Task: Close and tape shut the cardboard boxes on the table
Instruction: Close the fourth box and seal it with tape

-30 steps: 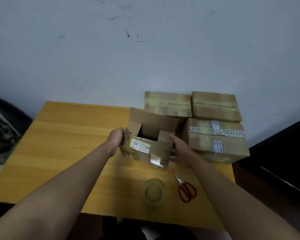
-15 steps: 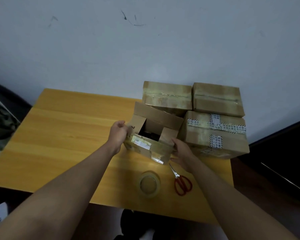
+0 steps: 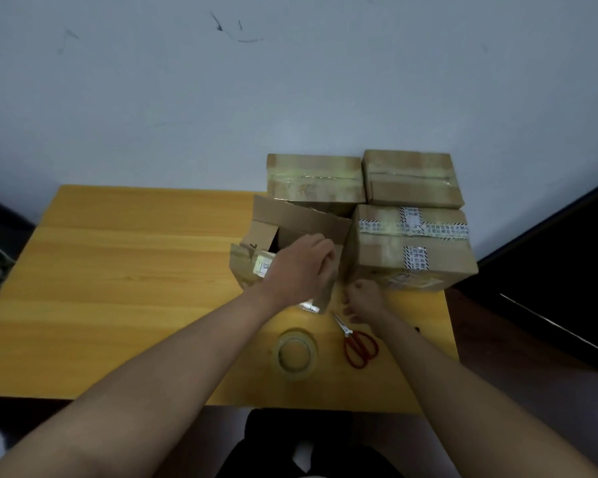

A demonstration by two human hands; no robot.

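Note:
A small open cardboard box point(image 3: 292, 223) stands on the yellow table point(image 3: 135, 270), its back flap raised and a white label on its front left. My left hand point(image 3: 302, 267) reaches across the opening, with fingers curled over the right side flap. My right hand point(image 3: 363, 301) sits just off the box's near right corner, fingers loosely curled and holding nothing. A roll of clear tape point(image 3: 294, 353) lies flat in front of the box. Red-handled scissors point(image 3: 359, 345) lie beside the roll, just under my right hand.
Three taped-shut boxes crowd the table's back right: one point(image 3: 315, 181) behind the open box, one point(image 3: 411, 177) in the corner, and a larger one point(image 3: 408, 246) with printed tape touching the open box's right side. A grey wall stands behind. A dark cabinet point(image 3: 549, 277) is at right.
My left hand left the box's left side and crossed over the opening to the right flap. My right hand let go of the box's right side and drew back toward the scissors.

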